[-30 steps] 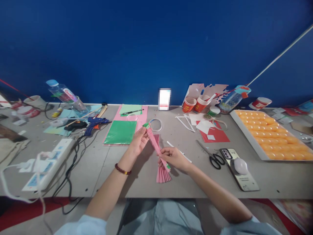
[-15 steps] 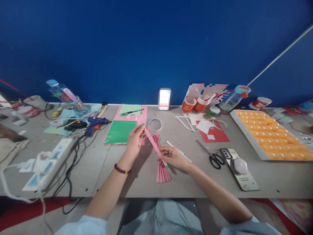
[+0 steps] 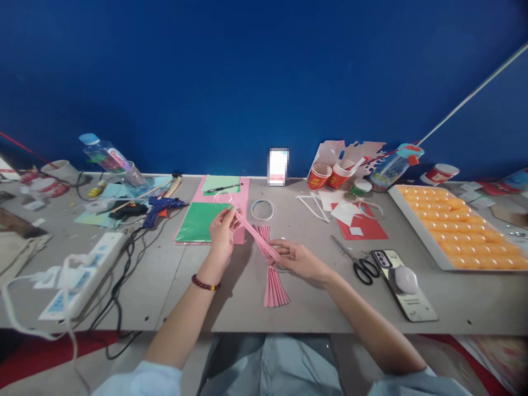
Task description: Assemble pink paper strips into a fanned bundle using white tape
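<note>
A folded pink paper strip (image 3: 256, 235) is held slanted above the grey table (image 3: 247, 308). My left hand (image 3: 223, 234) pinches its upper far end, and my right hand (image 3: 297, 259) grips its lower near end. Under the strip, a pleated pink paper fan (image 3: 273, 286) lies flat on the table. Both hands are closed on the strip. A bead bracelet sits on my left wrist.
Green and pink paper sheets (image 3: 202, 221), a tape ring (image 3: 263, 209) and a blue glue gun (image 3: 160, 208) lie left of centre. Scissors (image 3: 358, 264), a phone (image 3: 403, 283) and a tray of orange balls (image 3: 457, 231) are to the right. Red cups (image 3: 328, 176) stand by the wall; a power strip (image 3: 78, 275) sits left.
Both hands moved away from me and a little left with the strip. It now lies flatter and its green edges have turned out of sight. The fan on the table is more exposed.
</note>
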A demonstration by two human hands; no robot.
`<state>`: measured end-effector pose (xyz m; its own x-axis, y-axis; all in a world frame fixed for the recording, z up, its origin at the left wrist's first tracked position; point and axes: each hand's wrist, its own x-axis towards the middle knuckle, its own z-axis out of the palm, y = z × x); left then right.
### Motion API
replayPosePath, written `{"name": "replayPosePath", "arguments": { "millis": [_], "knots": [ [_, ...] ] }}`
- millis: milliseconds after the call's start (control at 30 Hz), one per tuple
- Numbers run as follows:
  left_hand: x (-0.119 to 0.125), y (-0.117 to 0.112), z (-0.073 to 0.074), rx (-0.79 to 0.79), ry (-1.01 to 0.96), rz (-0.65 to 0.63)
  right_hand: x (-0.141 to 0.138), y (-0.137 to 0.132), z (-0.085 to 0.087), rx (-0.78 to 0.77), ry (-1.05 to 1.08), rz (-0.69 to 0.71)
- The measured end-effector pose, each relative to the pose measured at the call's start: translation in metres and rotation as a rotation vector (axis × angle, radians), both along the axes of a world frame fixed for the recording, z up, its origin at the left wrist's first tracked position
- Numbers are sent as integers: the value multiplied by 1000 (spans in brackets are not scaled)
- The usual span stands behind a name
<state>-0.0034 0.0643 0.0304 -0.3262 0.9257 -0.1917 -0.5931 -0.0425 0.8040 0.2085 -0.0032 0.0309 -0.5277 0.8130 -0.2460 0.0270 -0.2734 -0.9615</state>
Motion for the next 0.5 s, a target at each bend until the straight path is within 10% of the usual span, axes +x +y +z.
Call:
{"name": "replayPosePath", "arguments": {
  "millis": [500],
  "knots": [
    [2, 0, -4, 64, 227, -346, 58, -8, 41, 558, -757, -55]
  ]
}}
